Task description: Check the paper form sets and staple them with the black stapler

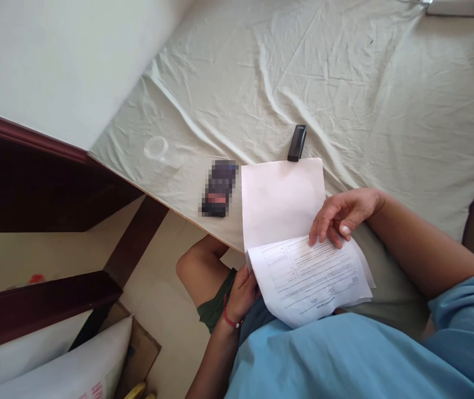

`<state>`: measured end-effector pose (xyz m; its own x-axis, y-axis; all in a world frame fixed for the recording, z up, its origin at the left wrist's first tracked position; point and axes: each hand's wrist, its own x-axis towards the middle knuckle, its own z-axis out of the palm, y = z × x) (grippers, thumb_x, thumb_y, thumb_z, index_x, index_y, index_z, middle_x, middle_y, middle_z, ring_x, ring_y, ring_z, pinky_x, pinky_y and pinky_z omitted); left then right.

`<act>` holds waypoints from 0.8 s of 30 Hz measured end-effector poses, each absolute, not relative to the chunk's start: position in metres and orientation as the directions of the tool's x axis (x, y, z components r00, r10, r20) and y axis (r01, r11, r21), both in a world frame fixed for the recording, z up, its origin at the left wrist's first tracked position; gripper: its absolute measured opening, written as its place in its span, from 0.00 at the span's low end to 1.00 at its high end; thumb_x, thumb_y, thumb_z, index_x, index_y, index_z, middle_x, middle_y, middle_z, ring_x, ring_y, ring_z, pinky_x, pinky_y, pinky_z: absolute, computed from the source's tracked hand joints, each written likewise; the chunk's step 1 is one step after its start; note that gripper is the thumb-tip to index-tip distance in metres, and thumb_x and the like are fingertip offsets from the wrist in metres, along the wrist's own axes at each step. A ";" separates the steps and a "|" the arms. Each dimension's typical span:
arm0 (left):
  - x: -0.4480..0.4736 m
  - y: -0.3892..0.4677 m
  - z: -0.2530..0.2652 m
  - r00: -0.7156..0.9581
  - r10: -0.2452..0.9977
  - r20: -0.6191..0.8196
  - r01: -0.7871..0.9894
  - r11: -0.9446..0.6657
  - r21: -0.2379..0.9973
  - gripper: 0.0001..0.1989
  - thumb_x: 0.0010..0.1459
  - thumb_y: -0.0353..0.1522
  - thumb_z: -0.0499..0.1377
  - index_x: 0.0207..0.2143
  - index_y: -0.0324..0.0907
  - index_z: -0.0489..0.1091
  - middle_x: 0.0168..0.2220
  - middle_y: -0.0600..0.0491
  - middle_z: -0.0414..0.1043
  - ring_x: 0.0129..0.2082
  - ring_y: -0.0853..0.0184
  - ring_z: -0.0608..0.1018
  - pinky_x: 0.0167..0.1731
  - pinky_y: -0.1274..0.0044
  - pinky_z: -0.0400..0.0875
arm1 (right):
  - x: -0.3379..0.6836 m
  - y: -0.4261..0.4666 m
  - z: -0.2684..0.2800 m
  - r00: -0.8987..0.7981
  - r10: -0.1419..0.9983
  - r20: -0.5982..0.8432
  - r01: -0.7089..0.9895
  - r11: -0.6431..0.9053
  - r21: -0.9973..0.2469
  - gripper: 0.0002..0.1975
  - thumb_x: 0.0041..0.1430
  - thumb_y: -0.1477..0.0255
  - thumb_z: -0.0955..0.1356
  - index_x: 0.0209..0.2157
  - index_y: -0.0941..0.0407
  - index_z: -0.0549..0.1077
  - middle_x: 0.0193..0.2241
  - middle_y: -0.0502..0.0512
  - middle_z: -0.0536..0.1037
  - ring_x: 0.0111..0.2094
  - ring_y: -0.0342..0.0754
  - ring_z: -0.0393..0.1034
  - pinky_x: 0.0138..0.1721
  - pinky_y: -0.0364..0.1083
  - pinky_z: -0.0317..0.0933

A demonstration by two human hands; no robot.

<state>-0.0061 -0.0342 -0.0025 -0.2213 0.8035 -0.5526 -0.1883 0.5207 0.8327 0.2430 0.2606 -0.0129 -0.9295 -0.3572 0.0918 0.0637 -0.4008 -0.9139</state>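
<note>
A stack of printed sheets of paper (311, 282) lies over my lap and the bed edge. Its upper sheet is folded back toward me and shows text and a table, while a blank white page (282, 205) lies flat beyond it. My left hand (241, 293) grips the left edge of the sheets, its fingers partly hidden beneath them. Over the right side of the printed page is my right hand (345, 216), fingers loosely bent and apart, the fingertips at the paper. A black stapler (297, 143) rests at the blank page's far edge.
Left of the pages lies a blurred-out phone (219, 188), with a clear plastic cup (156, 148) farther left. A wrinkled pale sheet (228, 83) covers the bed. Dark wooden furniture (32, 166) and a white sack (95, 354) stand at the left.
</note>
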 end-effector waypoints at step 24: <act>-0.008 -0.039 -0.010 -0.240 0.796 -0.555 -0.195 0.521 0.831 0.28 0.56 0.55 0.70 0.42 0.40 0.84 0.24 0.50 0.78 0.31 0.59 0.80 0.29 0.72 0.77 | 0.243 0.260 -0.011 -0.931 -0.357 0.070 0.087 -0.404 -0.911 0.20 0.72 0.71 0.71 0.62 0.60 0.77 0.65 0.71 0.75 0.45 0.48 0.84 0.38 0.39 0.77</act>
<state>-0.0078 -0.0393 -0.0099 -0.2397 0.7964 -0.5553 -0.1954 0.5207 0.8311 0.2431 0.2601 -0.0115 -0.9315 -0.3571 0.0696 0.0867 -0.4036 -0.9108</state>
